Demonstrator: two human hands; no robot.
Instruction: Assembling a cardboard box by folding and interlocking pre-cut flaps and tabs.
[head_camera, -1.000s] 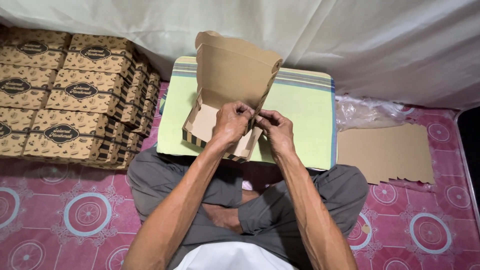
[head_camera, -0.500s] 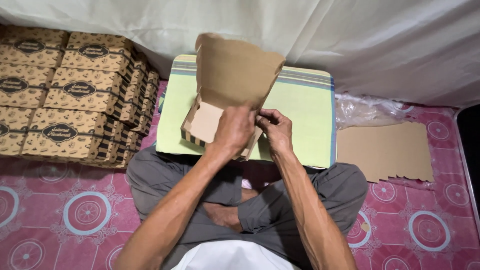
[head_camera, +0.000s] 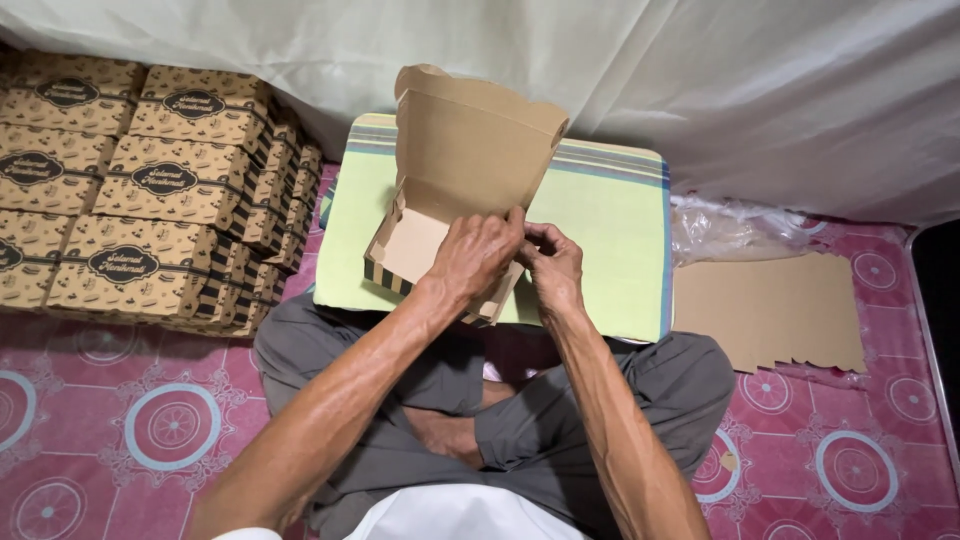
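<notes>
Head view: both hands pinch the right near corner of a half-folded brown cardboard box (head_camera: 440, 215), lid upright, on the near edge of a green cushion (head_camera: 600, 230). Left hand (head_camera: 478, 255) and right hand (head_camera: 552, 265) touch, fingers closed on its flap.

Plain brown box (head_camera: 470, 165) with striped edge, pale green cushion (head_camera: 610, 250), pink patterned floor (head_camera: 150, 420)

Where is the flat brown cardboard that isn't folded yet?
In the head view, the flat brown cardboard lies on the pink patterned floor to the person's right, beside the green mat and in front of crumpled clear plastic.
</notes>
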